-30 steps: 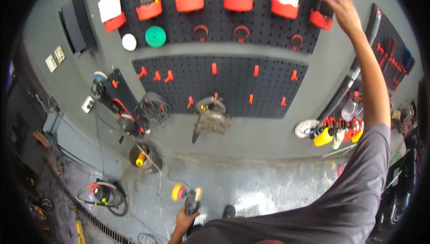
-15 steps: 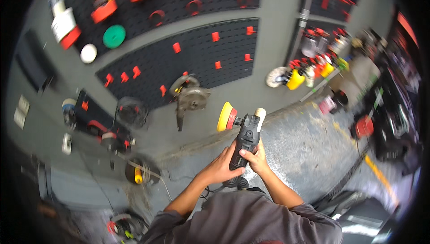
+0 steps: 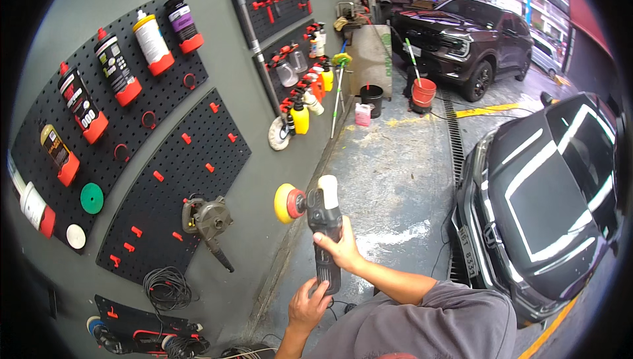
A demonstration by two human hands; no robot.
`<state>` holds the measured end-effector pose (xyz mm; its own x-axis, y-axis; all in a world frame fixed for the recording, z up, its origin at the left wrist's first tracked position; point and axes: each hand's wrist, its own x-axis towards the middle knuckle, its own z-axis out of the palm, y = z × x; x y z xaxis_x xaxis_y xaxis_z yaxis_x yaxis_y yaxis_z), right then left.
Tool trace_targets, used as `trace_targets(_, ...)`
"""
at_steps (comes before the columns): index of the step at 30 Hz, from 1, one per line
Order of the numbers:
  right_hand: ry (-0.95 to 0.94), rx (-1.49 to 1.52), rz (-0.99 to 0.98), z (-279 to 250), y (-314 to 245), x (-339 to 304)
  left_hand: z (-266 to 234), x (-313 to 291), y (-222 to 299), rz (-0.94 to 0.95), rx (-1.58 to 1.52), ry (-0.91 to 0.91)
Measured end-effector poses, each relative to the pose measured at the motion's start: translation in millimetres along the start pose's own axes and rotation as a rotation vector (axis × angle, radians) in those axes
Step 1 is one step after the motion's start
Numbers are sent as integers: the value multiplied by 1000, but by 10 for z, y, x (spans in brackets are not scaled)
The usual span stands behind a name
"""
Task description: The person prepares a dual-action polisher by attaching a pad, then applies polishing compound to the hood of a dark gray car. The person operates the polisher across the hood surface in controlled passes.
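A black handheld polisher (image 3: 326, 260) is upright in front of me, its yellow foam pad (image 3: 286, 203) on a red backing plate facing left. A pale side handle (image 3: 328, 191) sticks up at its head. My right hand (image 3: 343, 248) is closed around the middle of the body, thumb across the front. Lower down, my left hand (image 3: 308, 306) has curled fingers pressed against the rear end of the polisher. A dark cord hangs below it, partly hidden by my shirt.
On the left wall, black pegboards (image 3: 175, 181) carry bottles, red hooks and a blower (image 3: 210, 220). Spray bottles (image 3: 300, 115) hang farther along. A black car (image 3: 527, 194) stands close on the right, a dark SUV (image 3: 461, 36) beyond. A red bucket (image 3: 423, 93) and floor drain (image 3: 455, 135) lie ahead.
My view has swung right, bringing the cars into sight. The right hand still grips the polisher; my left hand has slid from its middle down to its rear end.
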<state>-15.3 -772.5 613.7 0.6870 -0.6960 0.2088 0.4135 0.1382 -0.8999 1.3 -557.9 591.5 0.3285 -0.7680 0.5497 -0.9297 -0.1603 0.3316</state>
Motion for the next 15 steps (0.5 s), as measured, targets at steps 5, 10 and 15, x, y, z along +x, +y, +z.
trace_targets(5,-31,-137,-145,-57,-216,-644,-69,-311,341,57,9,2)
trace_targets(10,-87,-91,-224,-221,-546,-1168,19,-644,842,63,1,70)
trace_targets(15,-69,-72,-226,-572,-963,-1783,77,-834,1660,112,56,210)
